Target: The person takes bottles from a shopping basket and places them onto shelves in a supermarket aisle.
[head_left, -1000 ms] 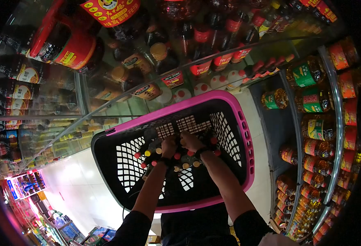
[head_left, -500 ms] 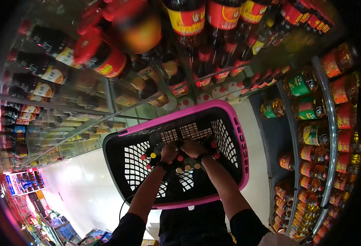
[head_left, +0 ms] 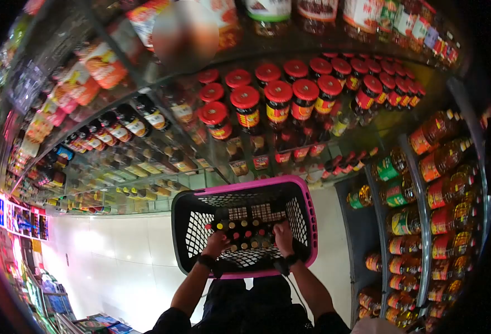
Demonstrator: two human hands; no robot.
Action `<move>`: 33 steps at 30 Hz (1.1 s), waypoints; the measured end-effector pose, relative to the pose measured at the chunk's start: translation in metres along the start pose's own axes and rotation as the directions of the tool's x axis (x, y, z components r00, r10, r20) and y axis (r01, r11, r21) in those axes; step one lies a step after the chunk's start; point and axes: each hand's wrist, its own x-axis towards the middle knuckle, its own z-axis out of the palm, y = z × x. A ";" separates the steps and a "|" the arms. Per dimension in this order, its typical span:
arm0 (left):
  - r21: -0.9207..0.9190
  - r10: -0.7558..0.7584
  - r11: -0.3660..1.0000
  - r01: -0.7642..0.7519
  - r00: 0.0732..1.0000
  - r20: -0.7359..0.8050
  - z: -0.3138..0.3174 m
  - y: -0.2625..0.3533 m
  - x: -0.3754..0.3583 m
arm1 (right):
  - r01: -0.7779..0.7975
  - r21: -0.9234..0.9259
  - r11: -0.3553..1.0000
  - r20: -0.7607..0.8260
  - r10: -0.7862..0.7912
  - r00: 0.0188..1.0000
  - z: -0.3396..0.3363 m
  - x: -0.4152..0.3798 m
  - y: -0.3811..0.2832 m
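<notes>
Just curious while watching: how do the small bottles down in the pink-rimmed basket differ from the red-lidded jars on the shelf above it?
The small dark bottles are packed inside the black mesh basket with a pink rim, between the left hand and the right hand; the red-lidded jars stand in rows on a shelf. The bottles' caps are tiny and mixed red and yellow; the jars' lids are broad and all red. Both hold dark contents.

No legible text on labels (head_left: 248, 118)
</notes>
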 end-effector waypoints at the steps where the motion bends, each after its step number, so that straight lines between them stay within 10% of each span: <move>1: 0.348 0.326 0.871 -0.348 0.938 0.120 -0.013 -0.028 -0.007 | 0.099 -0.095 0.991 0.008 -0.099 0.995 0.005 -0.010 0.010; 3: -0.564 0.091 0.824 0.044 0.974 0.208 -0.034 -0.072 0.000 | 0.026 0.128 0.991 -0.063 -0.018 0.998 -0.008 -0.028 -0.012; 4: -0.428 0.012 0.903 -0.040 0.998 -0.067 -0.020 -0.053 -0.024 | -0.062 0.352 0.934 -0.096 0.102 0.990 -0.016 -0.038 -0.026; 8: -0.198 0.326 0.920 -0.337 0.941 -0.087 -0.033 -0.079 -0.048 | -0.128 0.344 0.930 -0.134 0.183 0.974 -0.036 -0.066 -0.078; 11: -0.760 0.077 0.646 -0.069 0.997 -0.025 -0.048 -0.102 -0.048 | -0.023 0.328 0.944 -0.026 0.033 0.999 -0.033 -0.082 -0.096; 13: -0.032 0.249 0.965 -0.259 0.952 -0.177 -0.045 -0.075 -0.076 | -0.076 0.349 0.934 0.183 0.011 0.983 -0.014 -0.091 -0.090; 16: -0.757 0.100 0.636 -0.149 0.989 -0.111 -0.052 -0.080 -0.084 | 0.001 0.334 0.942 0.250 -0.090 0.964 -0.005 -0.099 -0.116; 19: -0.336 0.211 0.901 -0.274 0.954 -0.212 -0.072 -0.100 -0.091 | 0.091 0.338 0.937 0.324 -0.206 0.923 0.010 -0.113 -0.147; 20: -0.898 -0.013 0.435 -0.070 0.996 -0.084 -0.083 -0.102 -0.095 | 0.016 0.337 0.941 0.392 -0.156 0.907 0.021 -0.117 -0.154; 23: -0.928 -0.084 0.352 -0.119 0.984 -0.158 -0.115 -0.107 -0.135 | 0.001 0.291 0.957 0.447 -0.137 0.884 0.052 -0.137 -0.176; 25: -0.668 0.062 0.655 -0.353 0.906 -0.418 -0.130 -0.121 -0.187 | 0.095 0.221 0.971 0.418 -0.182 0.890 0.078 -0.155 -0.189; 27: -0.922 -0.217 0.299 -0.246 0.924 -0.316 -0.157 -0.137 -0.216 | 0.121 0.278 0.953 0.391 -0.228 0.892 0.101 -0.172 -0.200; 31: -0.928 -0.247 0.187 -0.321 0.899 -0.361 -0.207 -0.213 -0.256 | 0.296 -0.057 0.954 0.106 -0.289 0.951 0.141 -0.191 -0.207; 33: -0.924 -0.206 0.141 -0.356 0.902 -0.379 -0.228 -0.238 -0.282 | 0.059 0.041 0.997 0.117 -0.063 0.991 0.145 -0.201 -0.218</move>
